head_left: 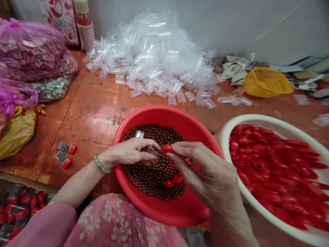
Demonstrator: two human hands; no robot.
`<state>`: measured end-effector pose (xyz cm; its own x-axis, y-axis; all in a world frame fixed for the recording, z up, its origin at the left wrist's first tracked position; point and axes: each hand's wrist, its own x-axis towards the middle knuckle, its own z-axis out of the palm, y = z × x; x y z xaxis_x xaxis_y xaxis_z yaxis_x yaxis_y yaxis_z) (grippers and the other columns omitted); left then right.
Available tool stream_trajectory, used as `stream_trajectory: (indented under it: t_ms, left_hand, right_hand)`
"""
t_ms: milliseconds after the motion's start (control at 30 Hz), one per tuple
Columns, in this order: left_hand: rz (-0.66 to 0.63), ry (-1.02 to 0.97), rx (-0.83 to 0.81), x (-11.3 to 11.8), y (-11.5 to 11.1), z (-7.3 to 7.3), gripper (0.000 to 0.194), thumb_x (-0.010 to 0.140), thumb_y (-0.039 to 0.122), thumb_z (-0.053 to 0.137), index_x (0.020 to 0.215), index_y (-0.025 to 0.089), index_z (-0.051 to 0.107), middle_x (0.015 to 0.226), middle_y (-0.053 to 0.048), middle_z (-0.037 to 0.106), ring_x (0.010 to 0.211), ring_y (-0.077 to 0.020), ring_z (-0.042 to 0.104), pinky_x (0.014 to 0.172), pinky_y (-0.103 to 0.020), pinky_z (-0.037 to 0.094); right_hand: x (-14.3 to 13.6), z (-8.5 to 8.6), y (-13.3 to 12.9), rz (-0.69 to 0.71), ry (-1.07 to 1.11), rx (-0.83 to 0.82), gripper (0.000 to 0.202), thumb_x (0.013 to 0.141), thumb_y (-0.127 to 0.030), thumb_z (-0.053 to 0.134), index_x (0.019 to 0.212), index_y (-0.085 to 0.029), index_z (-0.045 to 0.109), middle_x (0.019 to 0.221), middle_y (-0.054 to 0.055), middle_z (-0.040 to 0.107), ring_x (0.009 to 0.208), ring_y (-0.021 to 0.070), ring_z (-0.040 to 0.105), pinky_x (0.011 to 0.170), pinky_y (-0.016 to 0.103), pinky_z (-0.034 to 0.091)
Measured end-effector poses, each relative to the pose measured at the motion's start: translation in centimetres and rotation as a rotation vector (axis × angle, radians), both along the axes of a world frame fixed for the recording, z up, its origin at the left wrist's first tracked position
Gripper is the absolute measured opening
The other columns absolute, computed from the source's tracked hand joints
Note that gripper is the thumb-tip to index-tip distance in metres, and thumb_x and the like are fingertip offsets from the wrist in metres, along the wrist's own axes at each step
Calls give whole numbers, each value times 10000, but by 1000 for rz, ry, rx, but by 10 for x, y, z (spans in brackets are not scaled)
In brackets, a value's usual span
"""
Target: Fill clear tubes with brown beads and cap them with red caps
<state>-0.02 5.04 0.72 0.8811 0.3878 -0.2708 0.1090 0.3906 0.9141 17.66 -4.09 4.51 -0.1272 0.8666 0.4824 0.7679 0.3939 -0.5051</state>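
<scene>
Over a red basin (pixel 205 132) of small brown balls (pixel 154 181), my two hands meet. My left hand (pixel 131 151), with a green bead bracelet (pixel 101 164) at its wrist, grips a small clear plastic container (pixel 151 150), mostly hidden by the fingers. A red cap (pixel 167 149) is pinched between thumb and fingers of my right hand (pixel 203 164), right at the container's end. Whether the cap is seated on it I cannot tell. Another clear container (pixel 139 134) lies on the balls behind my left hand. Several red caps (pixel 173 180) rest in the basin below my right hand.
A white basin (pixel 241 120) of red caps stands right. Clear containers (pixel 159 55) are heaped against the wall. Two filled, red-capped containers (pixel 65 154) lie left, with more in a box (pixel 23 209) below. Plastic bags (pixel 33 51) sit far left; a yellow basket (pixel 267 82) is behind.
</scene>
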Motion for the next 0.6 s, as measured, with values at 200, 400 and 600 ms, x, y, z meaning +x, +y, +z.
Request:
stream_trajectory:
  t_ms: [200, 400, 600]
  left_hand:
    - [-2, -4, 109, 1, 1, -3, 175, 845, 201, 590, 1016, 168, 586, 874, -9, 597, 766, -106, 559, 745, -270, 466]
    - [5, 24, 93, 1, 0, -1, 54, 847, 161, 574, 900, 151, 576, 755, 26, 542, 698, -91, 522, 718, -258, 454]
    - [13, 7, -10, 2, 1, 5, 104, 862, 108, 550, 956, 138, 584, 768, 17, 593, 676, -72, 561, 710, -241, 480]
  right_hand:
    - [5, 4, -2, -62, 15, -58, 191, 832, -132, 660, 987, -243, 649, 897, 32, 690, 807, 168, 664, 756, 319, 569]
    - [-5, 2, 6, 49, 80, -89, 169, 842, -129, 640, 973, -237, 648, 909, 35, 691, 825, 168, 669, 739, 310, 563]
    - [13, 12, -4, 34, -86, -139, 156, 853, -173, 639, 998, -229, 648, 911, 33, 688, 804, 167, 666, 756, 303, 554]
